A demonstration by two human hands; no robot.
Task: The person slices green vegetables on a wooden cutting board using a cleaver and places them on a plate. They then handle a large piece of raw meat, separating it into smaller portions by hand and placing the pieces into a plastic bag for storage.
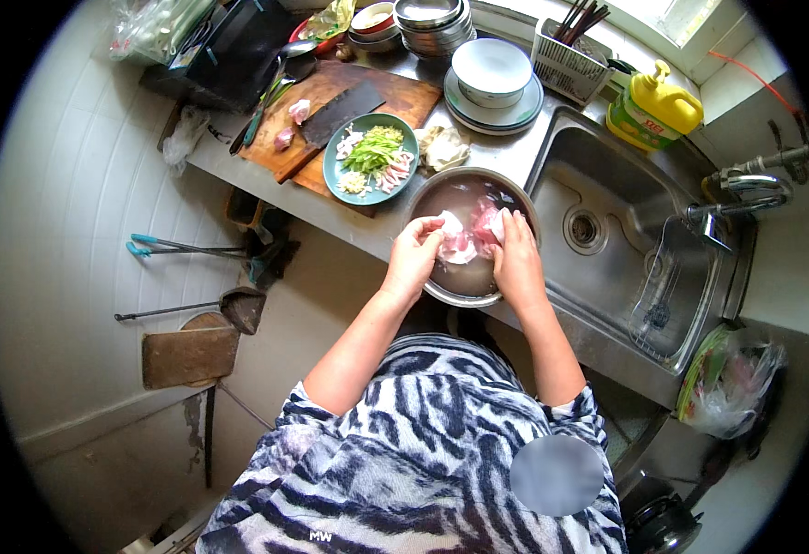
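A round metal basin point(430, 290) of cloudy water stands at the counter's front edge, left of the sink. Over it, my left hand point(413, 258) pinches the edge of a pale pink piece of raw meat point(458, 247). My right hand point(519, 263) has its fingers closed against a redder piece of raw meat point(485, 222) at the basin's right side; its fingertips are partly hidden. Whether the two pieces are joined I cannot tell. Just beyond the basin's left rim sits a green plate point(332, 166) with chopped green vegetable, minced pale bits and pinkish slices.
A cleaver point(344, 115) and garlic bulbs point(300, 112) lie on a wooden cutting board point(413, 97). Stacked plates point(492, 69) and metal bowls point(434, 28) stand behind. Right are a steel sink point(598, 175), a faucet point(755, 189) and a yellow pump bottle point(655, 106).
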